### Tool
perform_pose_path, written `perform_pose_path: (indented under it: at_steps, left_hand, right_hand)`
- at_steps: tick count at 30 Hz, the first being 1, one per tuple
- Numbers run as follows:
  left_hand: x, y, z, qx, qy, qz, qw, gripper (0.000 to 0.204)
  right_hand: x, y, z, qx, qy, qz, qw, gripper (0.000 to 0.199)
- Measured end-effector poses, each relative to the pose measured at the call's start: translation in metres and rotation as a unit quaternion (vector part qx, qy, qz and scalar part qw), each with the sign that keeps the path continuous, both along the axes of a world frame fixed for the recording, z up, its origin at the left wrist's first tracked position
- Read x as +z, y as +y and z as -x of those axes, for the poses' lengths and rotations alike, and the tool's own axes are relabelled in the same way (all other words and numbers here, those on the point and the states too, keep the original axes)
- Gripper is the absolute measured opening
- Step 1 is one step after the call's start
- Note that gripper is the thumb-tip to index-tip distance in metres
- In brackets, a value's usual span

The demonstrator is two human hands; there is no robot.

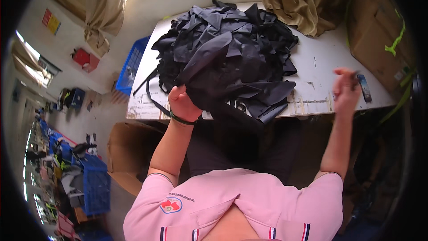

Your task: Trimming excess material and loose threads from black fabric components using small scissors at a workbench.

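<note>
A large heap of black fabric pieces (232,40) covers the middle of the white table. At its near left side my left hand (183,106) is closed, pinching the edge of a black fabric piece (207,58) that drapes back over the heap. Apart from the heap, above the table's right side, my right hand (345,90) is slightly blurred, its fingers curled together. Something small and dark shows at its fingertips, too unclear to name. Close beside that hand lies a slim phone-like object (364,88) with a blue face.
The white tabletop (314,67) has a worn, stained front edge. A cardboard box (379,35) stands at the right, with yellow-green strips on it. Blue crates (133,60) are at the left, and an open carton (122,151) sits below the table. Tan curtains (303,0) hang behind.
</note>
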State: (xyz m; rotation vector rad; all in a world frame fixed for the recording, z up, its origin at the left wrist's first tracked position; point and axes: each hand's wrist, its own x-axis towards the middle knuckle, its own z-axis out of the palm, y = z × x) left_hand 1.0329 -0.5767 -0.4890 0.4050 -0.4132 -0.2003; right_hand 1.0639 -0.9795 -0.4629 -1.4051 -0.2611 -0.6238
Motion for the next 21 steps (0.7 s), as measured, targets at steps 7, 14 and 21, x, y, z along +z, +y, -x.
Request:
perform_pose_path:
  at_steps: [7,14,21]
  left_hand:
    - [-0.044,-0.019,0.006,0.005,0.043,0.072,0.996,0.054]
    - [-0.045,-0.011,0.042,0.07,0.076,-0.151,0.983,0.048]
    - [-0.052,0.003,0.029,0.297,0.061,-0.311,0.9,0.006]
  right_hand:
    - [-0.066,0.176,-0.008,0.487,0.212,-0.152,0.833,0.022]
    - [-0.05,0.183,0.024,0.296,0.187,0.072,0.934,0.014]
    - [-0.034,0.18,0.061,0.302,0.127,0.073,0.942,0.012]
